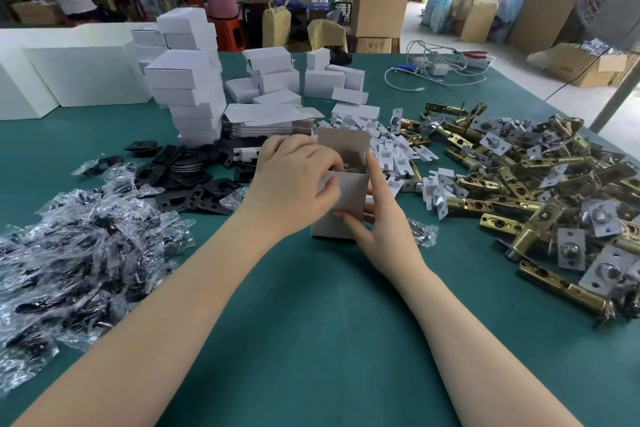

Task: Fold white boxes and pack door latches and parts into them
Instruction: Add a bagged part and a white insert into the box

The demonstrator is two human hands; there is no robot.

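Note:
A small white box (349,191) stands upright on the green table (311,322), its top lid flap raised and metal parts visible inside. My left hand (294,177) curls over the box's left top edge, fingers at a side flap. My right hand (381,215) holds the box's right side, thumb across the front, forefinger up along the edge. Brass door latches (519,191) lie heaped at the right. Bagged dark parts (76,239) are piled at the left. Black plates (194,170) lie behind my left hand.
Stacks of folded white boxes (190,94) and flat box blanks (266,121) stand behind. White plastic pieces (391,149) are scattered beside the box. Cables and a charger (436,71) lie at the far right. People work at benches in the background.

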